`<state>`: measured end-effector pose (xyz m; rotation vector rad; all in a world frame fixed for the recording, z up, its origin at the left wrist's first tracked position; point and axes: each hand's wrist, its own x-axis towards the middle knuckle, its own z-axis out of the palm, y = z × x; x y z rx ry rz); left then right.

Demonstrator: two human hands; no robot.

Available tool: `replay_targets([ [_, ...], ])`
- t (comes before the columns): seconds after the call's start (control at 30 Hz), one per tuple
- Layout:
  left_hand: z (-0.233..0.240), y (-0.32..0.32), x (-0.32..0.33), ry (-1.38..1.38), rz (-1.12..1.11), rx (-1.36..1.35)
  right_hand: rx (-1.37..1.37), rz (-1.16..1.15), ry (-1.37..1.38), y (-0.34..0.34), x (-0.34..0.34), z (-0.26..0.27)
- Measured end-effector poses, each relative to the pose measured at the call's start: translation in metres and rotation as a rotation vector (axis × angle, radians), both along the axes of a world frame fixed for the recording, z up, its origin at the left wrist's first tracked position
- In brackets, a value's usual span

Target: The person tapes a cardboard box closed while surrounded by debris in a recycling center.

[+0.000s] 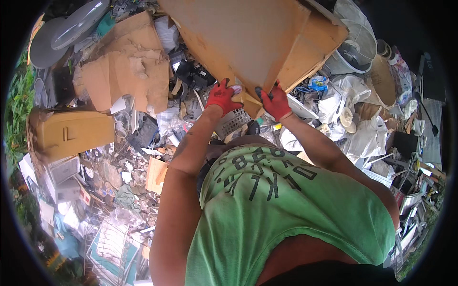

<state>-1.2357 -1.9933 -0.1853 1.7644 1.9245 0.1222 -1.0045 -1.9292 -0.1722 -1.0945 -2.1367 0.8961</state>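
Note:
Both my hands wear red work gloves with dark fingertips. My right hand [274, 103] grips the lower corner of a large brown cardboard sheet [243, 32], which rises in front of me. To the left, my left hand [223, 97] has its fingers spread near the sheet's lower edge. A small pinkish item [236, 89] shows beside those fingers; I cannot tell whether they touch it. Below the left hand lies a perforated metal panel [233, 123]. Black plastic parts [195, 75] lie just beyond that hand.
Mixed scrap covers the ground. Torn cardboard [125, 78] and a yellow-tan plastic casing [77, 132] lie left, with a wire rack [107, 246] lower down. At right are a grey bucket [352, 53], white plastic bags [368, 136] and blue cables [304, 87].

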Motion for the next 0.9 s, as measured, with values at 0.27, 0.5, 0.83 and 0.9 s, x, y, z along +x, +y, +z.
replay_targets([
  [0.27,-0.047,0.002,-0.038,0.137,-0.351,-0.146,-0.054,-0.120,-0.011,-0.024,-0.013,-0.001],
  [0.5,-0.033,0.026,-0.097,0.163,-0.770,0.221,-0.375,-0.522,-0.110,-0.034,-0.032,-0.006],
  [0.83,-0.096,0.046,-0.146,-0.168,-1.168,0.560,-0.067,-0.797,0.306,-0.033,-0.047,-0.068],
  [0.9,-0.107,0.047,-0.149,-0.018,-1.244,0.560,-0.001,-0.804,0.276,-0.023,-0.084,-0.044],
])
